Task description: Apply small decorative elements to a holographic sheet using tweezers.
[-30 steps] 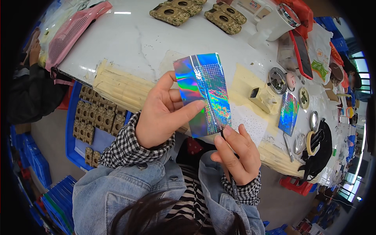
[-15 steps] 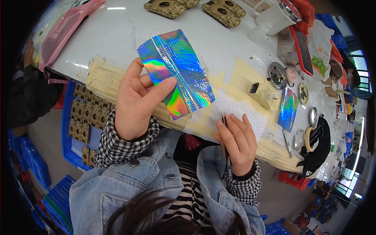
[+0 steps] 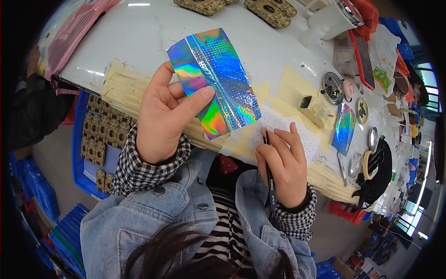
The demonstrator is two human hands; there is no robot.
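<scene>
1. Worktable (image 3: 134, 37): white, glossy surface; masking tape covers parts of the near edge.
2. Blue tray (image 3: 111, 163): below the table edge, on the left; contains rows of camouflage-patterned housings (image 3: 112, 134), each with a round opening.
3. Left hand (image 3: 162, 121): raised near the table edge, wrist in a checked cuff, thumb forward, other fingers curled.
4. Right hand (image 3: 285, 169): lower and to the right, back of the hand visible, fingers partly extended and spread.
5. Holographic foil sheet (image 3: 234, 69): held tilted above the near side of the table. Left grip: pinched closed, thumb on the face, fingers behind.
6. White lidded mug (image 3: 331, 24): stands at the far right.
7. Black tweezers (image 3: 271, 186): pointing upward from the right hand. Right grip: closed around the shanks; tips close together, near the foil's lower corner. Pressure cannot be determined.
8. Round dish (image 3: 332, 88): right of the hands; contains small dark pieces.
</scene>
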